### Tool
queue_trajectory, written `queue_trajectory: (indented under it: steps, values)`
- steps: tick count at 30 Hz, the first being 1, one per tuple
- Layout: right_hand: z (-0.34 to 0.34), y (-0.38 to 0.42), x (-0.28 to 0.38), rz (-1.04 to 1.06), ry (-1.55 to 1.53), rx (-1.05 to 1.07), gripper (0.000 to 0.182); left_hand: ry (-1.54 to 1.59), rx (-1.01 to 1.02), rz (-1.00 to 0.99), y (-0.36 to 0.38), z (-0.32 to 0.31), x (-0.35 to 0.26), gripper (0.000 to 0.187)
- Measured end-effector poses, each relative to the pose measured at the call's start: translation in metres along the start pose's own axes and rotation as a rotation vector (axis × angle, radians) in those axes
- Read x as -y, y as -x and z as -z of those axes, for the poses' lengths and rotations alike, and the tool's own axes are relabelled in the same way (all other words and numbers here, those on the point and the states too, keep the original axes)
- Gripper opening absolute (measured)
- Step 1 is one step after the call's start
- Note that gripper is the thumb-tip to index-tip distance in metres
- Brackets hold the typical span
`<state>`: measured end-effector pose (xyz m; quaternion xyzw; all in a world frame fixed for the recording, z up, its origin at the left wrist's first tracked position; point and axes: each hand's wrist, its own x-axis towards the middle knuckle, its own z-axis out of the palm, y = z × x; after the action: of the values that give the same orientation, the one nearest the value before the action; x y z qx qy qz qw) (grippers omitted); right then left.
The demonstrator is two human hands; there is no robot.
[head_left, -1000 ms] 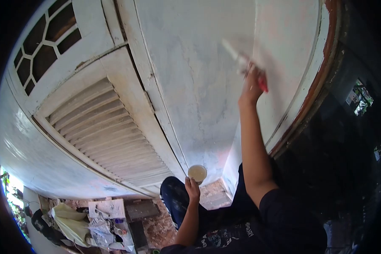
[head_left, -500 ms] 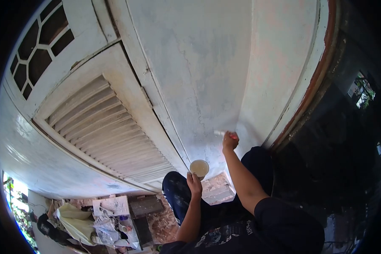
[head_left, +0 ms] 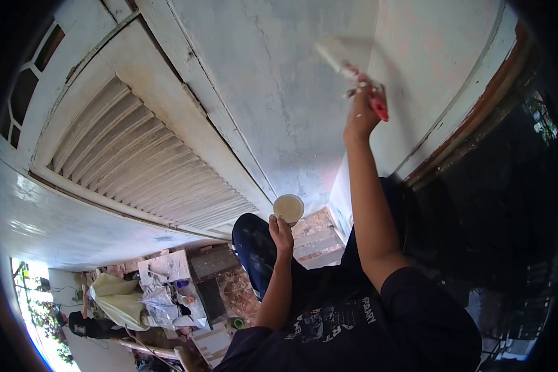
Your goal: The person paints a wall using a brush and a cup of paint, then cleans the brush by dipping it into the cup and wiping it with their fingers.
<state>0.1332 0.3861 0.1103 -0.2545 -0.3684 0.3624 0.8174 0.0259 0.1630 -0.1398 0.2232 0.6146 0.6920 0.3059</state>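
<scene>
My right hand (head_left: 364, 111) is closed around the red handle of a paintbrush (head_left: 341, 57), raised against the wall ahead. The brush's pale bristles point up and left, at or very near the patchy grey-white wall (head_left: 316, 111); whether they touch is hard to tell. Lower down, my left hand (head_left: 281, 234) grips a small round tub (head_left: 289, 208) by its near side. Pale, creamy stuff shows inside the tub, which is held above my knees.
To the left is a louvered white door (head_left: 149, 167). A dark glossy surface (head_left: 477, 204) lies to the right. Lower left, a cluttered board (head_left: 189, 294) and a yellowish cloth (head_left: 115, 297) lie near another person (head_left: 90, 325). The floor (head_left: 235, 294) is patchy and stained.
My right hand has moved the paintbrush up the wall, with its red handle now in plain view. The view has shifted; my left hand still holds the tub.
</scene>
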Motion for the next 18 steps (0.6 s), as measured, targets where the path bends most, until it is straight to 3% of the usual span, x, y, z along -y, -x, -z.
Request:
queue_trajectory:
  steps: [1, 3, 5, 7, 9, 14, 17, 18]
  values:
    - [0.010, 0.009, -0.022, -0.076, 0.090, 0.004, 0.010, -0.003, 0.001, 0.001, 0.000, 0.000, 0.001, 0.022]
    - [0.051, 0.028, -0.104, 0.044, 0.438, -0.027, 0.016, -0.002, 0.015, 0.006, 0.000, 0.000, 0.003, 0.021]
    - [0.072, 0.066, -0.111, 0.058, 0.542, -0.062, 0.020, -0.011, 0.011, 0.014, 0.002, 0.001, 0.001, 0.020]
    - [0.124, 0.102, -0.178, -0.105, 0.920, -0.151, 0.021, -0.023, 0.019, 0.018, 0.002, 0.002, 0.003, 0.019]
    - [0.161, 0.135, -0.213, -0.472, 1.033, -0.248, 0.020, 0.000, 0.001, 0.007, 0.001, 0.004, 0.010, 0.016]
    - [0.190, 0.165, -0.231, -0.723, 1.061, -0.358, 0.014, 0.055, -0.013, 0.010, 0.000, 0.002, 0.004, 0.014]
    - [0.185, 0.155, -0.262, -0.778, 0.921, -0.530, 0.019, -0.029, 0.009, 0.022, 0.003, 0.003, 0.002, 0.012]
    - [0.182, 0.147, -0.287, -0.670, 0.828, -0.534, 0.022, 0.022, -0.038, 0.012, 0.003, -0.004, 0.000, 0.012]
